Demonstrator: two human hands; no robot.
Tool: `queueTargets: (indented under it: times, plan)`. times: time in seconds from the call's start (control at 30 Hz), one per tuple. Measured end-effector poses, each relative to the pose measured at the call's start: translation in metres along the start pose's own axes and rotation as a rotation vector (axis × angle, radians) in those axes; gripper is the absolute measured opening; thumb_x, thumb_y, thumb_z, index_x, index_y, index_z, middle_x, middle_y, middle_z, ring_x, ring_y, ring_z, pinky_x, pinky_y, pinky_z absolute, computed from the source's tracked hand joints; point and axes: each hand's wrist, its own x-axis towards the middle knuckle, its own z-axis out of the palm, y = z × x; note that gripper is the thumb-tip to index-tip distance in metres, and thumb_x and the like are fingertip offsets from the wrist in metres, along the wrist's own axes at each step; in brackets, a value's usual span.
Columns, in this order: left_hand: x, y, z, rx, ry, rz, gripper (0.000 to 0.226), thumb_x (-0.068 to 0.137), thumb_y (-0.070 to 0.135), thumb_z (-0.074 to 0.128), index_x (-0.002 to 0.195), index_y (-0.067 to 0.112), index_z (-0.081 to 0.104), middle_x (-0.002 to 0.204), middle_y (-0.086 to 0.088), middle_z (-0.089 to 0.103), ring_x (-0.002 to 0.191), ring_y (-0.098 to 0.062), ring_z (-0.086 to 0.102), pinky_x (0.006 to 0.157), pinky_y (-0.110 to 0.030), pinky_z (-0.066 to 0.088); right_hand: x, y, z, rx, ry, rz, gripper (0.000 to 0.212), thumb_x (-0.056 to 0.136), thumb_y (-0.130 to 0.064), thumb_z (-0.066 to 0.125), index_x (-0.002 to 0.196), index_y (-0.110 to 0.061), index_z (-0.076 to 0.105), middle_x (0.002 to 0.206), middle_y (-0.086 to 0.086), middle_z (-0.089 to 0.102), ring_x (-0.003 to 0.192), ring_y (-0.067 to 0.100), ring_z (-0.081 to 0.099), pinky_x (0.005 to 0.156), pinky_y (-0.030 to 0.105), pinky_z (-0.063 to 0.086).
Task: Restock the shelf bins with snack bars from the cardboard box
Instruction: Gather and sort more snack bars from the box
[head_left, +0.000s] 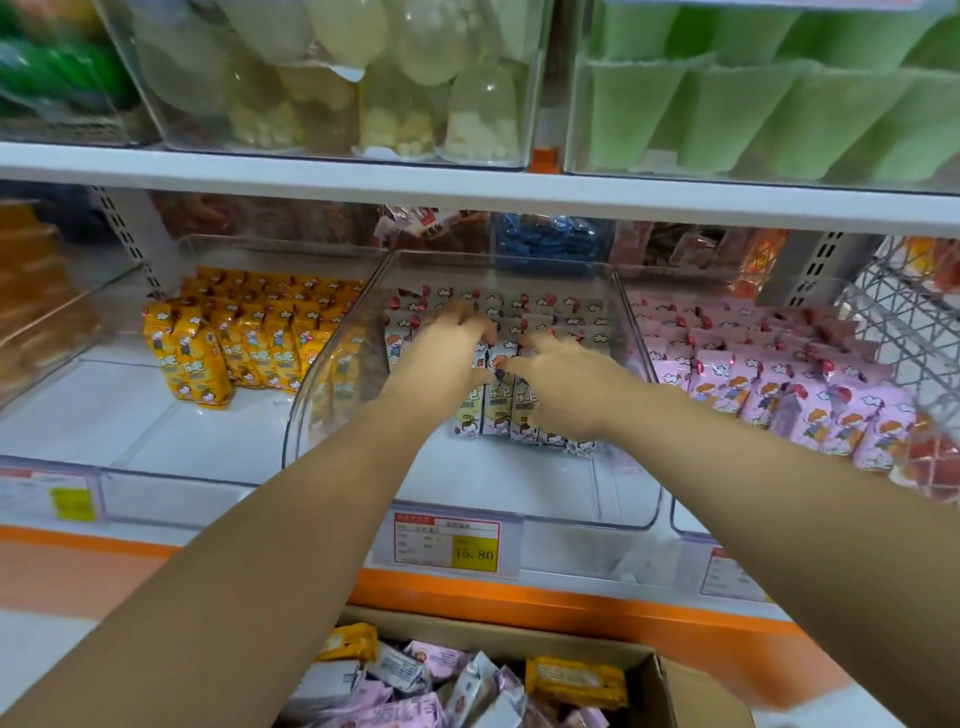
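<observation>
Both arms reach into the clear middle bin (618, 499) on the shelf. My left hand (441, 358) lies with spread fingers on the rows of grey-white snack bars (498, 410) at the bin's back. My right hand (566, 384) presses beside it on the same bars, fingers loosely bent; whether any finger pinches a bar is hidden. Below the shelf edge stands the open cardboard box (670, 691) holding several loose yellow, pink and grey bars.
A clear bin on the left holds yellow bars (234, 338); one on the right holds pink bars (779, 384). A wire basket (904, 332) stands at far right. A price tag (449, 543) hangs on the shelf front. The shelf above carries clear tubs.
</observation>
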Motion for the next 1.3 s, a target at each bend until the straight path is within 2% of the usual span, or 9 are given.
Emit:
queueTargets:
  times: [0.1,0.3,0.47,0.57,0.7,0.83,0.97,1.13,1.3]
  plan:
    - [0.002,0.000,0.001,0.017,-0.001,0.027,0.046,0.080,0.020,0.074,0.121,0.013,0.054,0.130,-0.011,0.043,0.113,-0.031,0.051,0.095,-0.043,0.045,0.000,0.001,0.001,-0.004,0.011,0.006,0.055,0.091,-0.014,0.054,0.142,-0.021,0.037,0.132,0.014,0.035,0.123,0.033,0.038,0.096,0.044,0.040]
    - [-0.007,-0.004,-0.011,-0.148,-0.028,-0.035,0.067,0.078,0.022,0.077,0.137,0.020,0.044,0.141,-0.009,0.034,0.129,-0.025,0.036,0.107,-0.029,0.030,-0.007,-0.003,-0.006,-0.004,0.040,-0.012,0.052,0.091,-0.016,0.057,0.140,-0.021,0.040,0.130,0.013,0.040,0.122,0.032,0.041,0.097,0.045,0.040]
    - [-0.035,0.004,-0.030,-0.235,0.002,-0.027,0.048,0.086,0.017,0.069,0.131,0.018,0.051,0.131,-0.004,0.042,0.113,-0.008,0.042,0.091,-0.006,0.023,-0.028,-0.008,-0.016,0.071,0.138,-0.038,0.049,0.091,-0.014,0.056,0.137,-0.021,0.044,0.134,0.009,0.042,0.125,0.031,0.041,0.100,0.044,0.040]
    - [-0.065,0.015,-0.040,-0.325,0.059,0.019,0.035,0.089,0.017,0.065,0.123,0.019,0.057,0.120,0.002,0.047,0.107,-0.006,0.047,0.095,-0.015,0.037,-0.052,-0.016,-0.017,0.183,0.253,-0.074,0.046,0.092,-0.019,0.056,0.137,-0.025,0.047,0.132,0.004,0.049,0.122,0.026,0.045,0.099,0.042,0.041]
    - [-0.120,0.029,-0.046,-0.388,0.182,0.104,0.025,0.090,0.014,0.063,0.114,0.018,0.061,0.104,0.010,0.050,0.090,0.003,0.050,0.083,-0.008,0.041,-0.094,-0.030,-0.004,0.394,0.525,-0.151,0.032,0.090,-0.014,0.059,0.121,-0.019,0.062,0.115,0.000,0.064,0.098,0.017,0.057,0.087,0.031,0.046]
    - [-0.181,0.028,-0.041,-0.440,0.226,0.098,0.018,0.091,0.007,0.059,0.107,0.014,0.064,0.099,0.004,0.057,0.087,-0.003,0.057,0.074,-0.011,0.047,-0.137,-0.048,0.032,0.541,0.648,-0.246,0.018,0.089,-0.015,0.056,0.103,-0.013,0.068,0.090,-0.009,0.060,0.075,0.001,0.049,0.069,0.007,0.036]
    - [-0.231,0.013,-0.020,-0.418,0.115,-0.006,0.018,0.090,0.005,0.059,0.105,0.015,0.065,0.096,0.006,0.059,0.085,0.007,0.054,0.073,-0.005,0.041,-0.162,-0.064,0.086,0.636,0.534,-0.259,0.017,0.087,-0.015,0.057,0.099,-0.013,0.069,0.085,-0.012,0.059,0.075,-0.001,0.048,0.072,0.003,0.038]
    - [-0.265,-0.010,0.015,-0.218,-0.367,-0.186,0.023,0.093,0.021,0.059,0.116,0.024,0.059,0.109,0.010,0.060,0.090,0.002,0.052,0.074,0.001,0.038,-0.169,-0.072,0.149,0.597,0.168,-0.156,0.028,0.089,-0.015,0.060,0.117,-0.019,0.064,0.112,-0.004,0.064,0.098,0.011,0.057,0.088,0.032,0.049]
    - [-0.277,-0.048,0.043,0.022,-0.626,-0.216,0.032,0.093,0.029,0.057,0.122,0.017,0.059,0.125,0.000,0.060,0.112,-0.015,0.054,0.094,-0.028,0.042,-0.154,-0.072,0.198,0.519,-0.151,-0.091,0.048,0.090,-0.020,0.061,0.135,-0.023,0.046,0.139,-0.001,0.044,0.122,0.017,0.047,0.101,0.030,0.040]
